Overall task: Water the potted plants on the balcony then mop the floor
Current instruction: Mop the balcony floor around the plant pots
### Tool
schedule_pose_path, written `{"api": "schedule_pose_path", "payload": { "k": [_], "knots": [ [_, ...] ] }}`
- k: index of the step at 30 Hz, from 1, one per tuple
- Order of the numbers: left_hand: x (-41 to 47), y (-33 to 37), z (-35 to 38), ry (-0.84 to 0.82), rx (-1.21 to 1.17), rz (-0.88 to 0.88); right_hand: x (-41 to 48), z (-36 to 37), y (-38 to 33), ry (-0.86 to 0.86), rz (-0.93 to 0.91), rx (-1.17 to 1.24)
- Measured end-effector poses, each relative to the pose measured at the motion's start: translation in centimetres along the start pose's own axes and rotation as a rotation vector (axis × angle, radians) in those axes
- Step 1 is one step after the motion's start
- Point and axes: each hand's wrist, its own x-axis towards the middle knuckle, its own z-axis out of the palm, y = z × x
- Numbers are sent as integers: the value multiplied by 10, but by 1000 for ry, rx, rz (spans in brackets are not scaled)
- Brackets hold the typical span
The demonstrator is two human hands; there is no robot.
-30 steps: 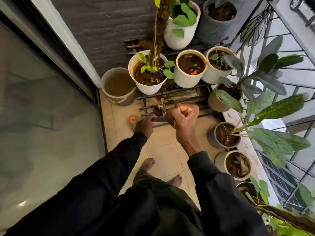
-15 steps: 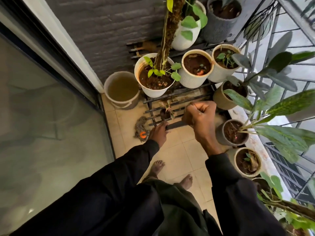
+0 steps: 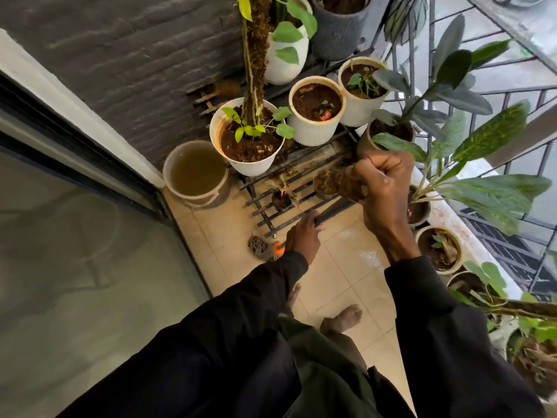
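Dark mop handle (image 3: 331, 213) | left hand (image 3: 303, 236) fingers wrapped round | right hand (image 3: 382, 188) fisted on top

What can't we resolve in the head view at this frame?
- Mop handle: top end hidden inside the right hand, blurred.
- Mop head: partly behind the left hand, small.
- Pot by the railing: soil covered by the right wrist and leaves.
- Right-edge plants: cut off by the frame.

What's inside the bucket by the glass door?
The bucket is nearly full of murky, yellowish-brown water. Nothing floats on top. The water is too cloudy to show the bottom, so anything sunk there stays hidden.
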Motion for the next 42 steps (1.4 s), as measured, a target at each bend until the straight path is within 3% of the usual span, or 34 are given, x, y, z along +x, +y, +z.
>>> {"api": "schedule_pose_path", "payload": {
  "k": [11, 16, 27, 42],
  "knots": [
    [-2, 29, 18, -7, -49, 236, -24, -44, -11, 319, -117, -69],
    [-1, 54, 32, -37, -56, 288, -31, -66, -19, 338, -161, -27],
    [-12, 53, 45, -268, 36, 278, -74, -93, -9, 372, -23, -65],
    [-40, 102, 113, -410, 168, 92, -127, -182, -54, 472, -131, 104]
  ]
}}
